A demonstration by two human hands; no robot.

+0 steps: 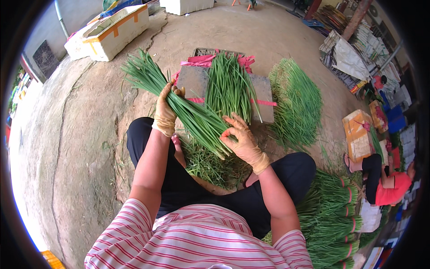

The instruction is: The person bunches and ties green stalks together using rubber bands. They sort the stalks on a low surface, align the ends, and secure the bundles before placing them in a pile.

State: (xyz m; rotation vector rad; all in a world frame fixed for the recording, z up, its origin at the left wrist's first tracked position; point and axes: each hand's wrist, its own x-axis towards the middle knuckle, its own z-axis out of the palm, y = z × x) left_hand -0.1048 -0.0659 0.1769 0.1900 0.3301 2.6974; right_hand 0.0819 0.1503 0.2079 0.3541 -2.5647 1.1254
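My left hand [167, 109], in a thin pale glove, is closed around a bunch of long green garlic chives [191, 112], held slanting with the leafy ends at upper left. My right hand [243, 141], gloved too, is beside the pale stem ends, thumb and forefinger curled towards each other; whether they pinch a stem I cannot tell. Behind the bunch, another pile of chives [230, 87] lies on a grey board [263, 95], with a pink strip [265, 102] across the board. More pink strips [198, 61] lie at its far edge.
A loose heap of chives [295, 101] lies right of the board, trimmings [211, 164] between my feet. Tied bundles [329, 215] are stacked at lower right. White foam boxes [122, 37] stand at upper left. A person in a red shirt [393, 188] sits at the right.
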